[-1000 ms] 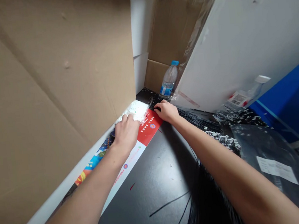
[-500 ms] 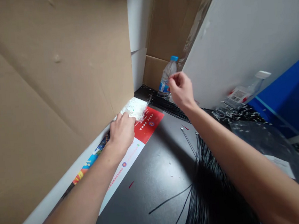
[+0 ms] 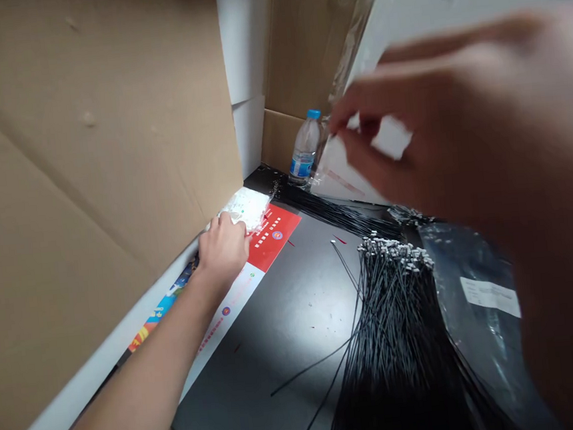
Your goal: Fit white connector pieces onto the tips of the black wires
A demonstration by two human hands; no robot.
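My left hand (image 3: 222, 247) reaches forward along the left side of the black table (image 3: 276, 323). Its fingers curl on the near edge of a white plastic bag of small parts (image 3: 249, 205), which lies on a red and white leaflet (image 3: 274, 233). My right hand (image 3: 460, 133) is raised close to the camera and blurred, with thumb and forefinger drawn toward each other. Nothing between those fingers can be made out. Below it lies a thick bundle of thin black wires with small white tips (image 3: 395, 312), fanned toward me.
A tall cardboard panel (image 3: 83, 126) walls the left side. A water bottle with a blue cap (image 3: 305, 150) stands at the back corner beside more black wires (image 3: 336, 210). A dark plastic bag with a white label (image 3: 489, 294) lies at the right.
My right hand left the table near the bottle and rose toward the camera, where it now fills the right of the view. My left hand stayed on the white bag.
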